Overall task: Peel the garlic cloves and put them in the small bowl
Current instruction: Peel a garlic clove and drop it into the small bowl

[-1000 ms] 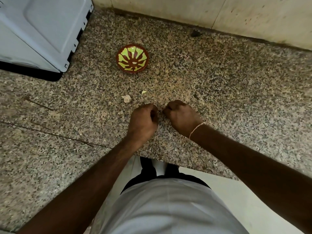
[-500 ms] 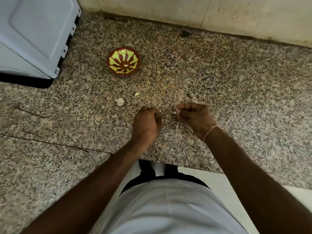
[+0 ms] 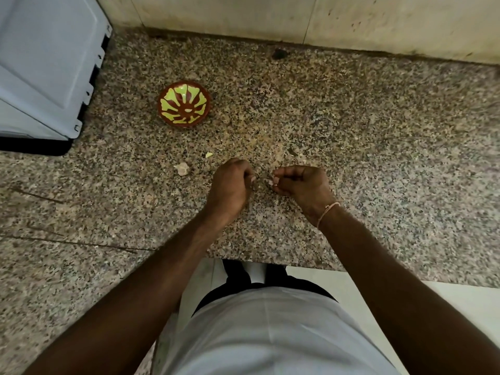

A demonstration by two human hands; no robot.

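One garlic clove (image 3: 269,181) is pinched at the fingertips of the right hand (image 3: 303,185) above the counter; the left hand (image 3: 230,185) is curled just beside it, its hold not discernible. The small bowl (image 3: 184,104), well apart, appears empty, so nothing is judged delivered; another clove (image 3: 182,168) and a scrap (image 3: 209,154) are noted on the speckled granite counter (image 3: 378,158), beside a pale appliance (image 3: 46,66) and a tiled wall (image 3: 270,17)

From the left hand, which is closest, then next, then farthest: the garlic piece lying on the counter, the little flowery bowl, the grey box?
1. Garlic piece: just left of the left hand.
2. Small bowl: farther back, to the left.
3. Grey box: far left corner of the counter.
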